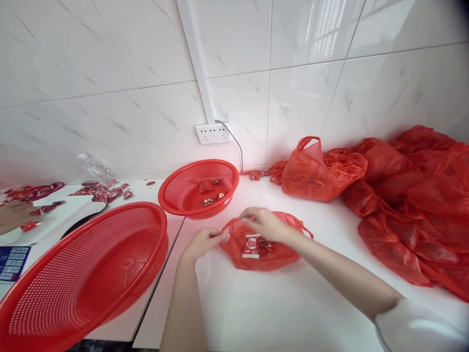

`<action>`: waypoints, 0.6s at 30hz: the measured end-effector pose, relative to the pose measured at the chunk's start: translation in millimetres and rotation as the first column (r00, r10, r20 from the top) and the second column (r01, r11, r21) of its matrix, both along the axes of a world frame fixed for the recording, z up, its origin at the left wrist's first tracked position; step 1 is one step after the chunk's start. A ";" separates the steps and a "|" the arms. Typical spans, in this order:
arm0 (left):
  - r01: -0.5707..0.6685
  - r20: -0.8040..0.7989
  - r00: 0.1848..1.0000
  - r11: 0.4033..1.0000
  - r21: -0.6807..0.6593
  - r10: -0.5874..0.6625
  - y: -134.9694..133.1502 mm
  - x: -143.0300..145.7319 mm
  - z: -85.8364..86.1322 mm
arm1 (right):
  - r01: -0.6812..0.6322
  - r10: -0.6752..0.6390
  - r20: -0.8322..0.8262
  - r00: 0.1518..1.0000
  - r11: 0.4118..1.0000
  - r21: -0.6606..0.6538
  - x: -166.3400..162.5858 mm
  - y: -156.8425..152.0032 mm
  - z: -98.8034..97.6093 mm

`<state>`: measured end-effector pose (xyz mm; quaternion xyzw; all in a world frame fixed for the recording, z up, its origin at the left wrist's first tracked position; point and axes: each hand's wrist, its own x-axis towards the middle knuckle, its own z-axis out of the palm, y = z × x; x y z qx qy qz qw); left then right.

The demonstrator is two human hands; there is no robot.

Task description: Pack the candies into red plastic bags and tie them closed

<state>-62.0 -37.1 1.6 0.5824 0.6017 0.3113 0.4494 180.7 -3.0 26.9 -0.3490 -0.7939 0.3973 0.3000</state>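
Note:
A red plastic bag (252, 264) lies spread on the white table with its mouth open. Inside it rest small red-and-white wrapped packets, the clearest being one packet (251, 246) with white ends. My left hand (202, 243) pinches the bag's left rim between thumb and fingers. Over the bag's far side reaches my right hand (264, 224), its fingers bent down by the rim; its fingertips are partly hidden, so I cannot make out whether it grips anything. Just behind, a round red basket (176, 195) holds a few small packets.
A large red basket (110, 274) stands at the left. Filled red bags (308, 171) and a heap of red bags (414, 195) line the right. Another person's hand (14, 217) is by a white scale-like tray (62, 215). A clear bottle (97, 170) lies near the wall socket (213, 133).

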 end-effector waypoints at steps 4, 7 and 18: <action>0.042 -0.024 0.999 0.999 -0.005 -0.042 -4.2 5.4 13.8 | 0.429 -0.464 0.394 0.793 0.885 0.179 85.6 7.8 -31.3; -0.016 0.006 1.000 1.000 0.022 0.016 -4.6 8.7 28.1 | 0.447 -0.317 0.612 0.724 0.892 -0.067 128.2 -0.1 -40.8; -0.286 0.623 0.767 0.786 0.548 -0.155 9.3 61.7 134.2 | 0.617 -0.422 -0.652 0.629 0.782 0.088 134.5 12.0 107.8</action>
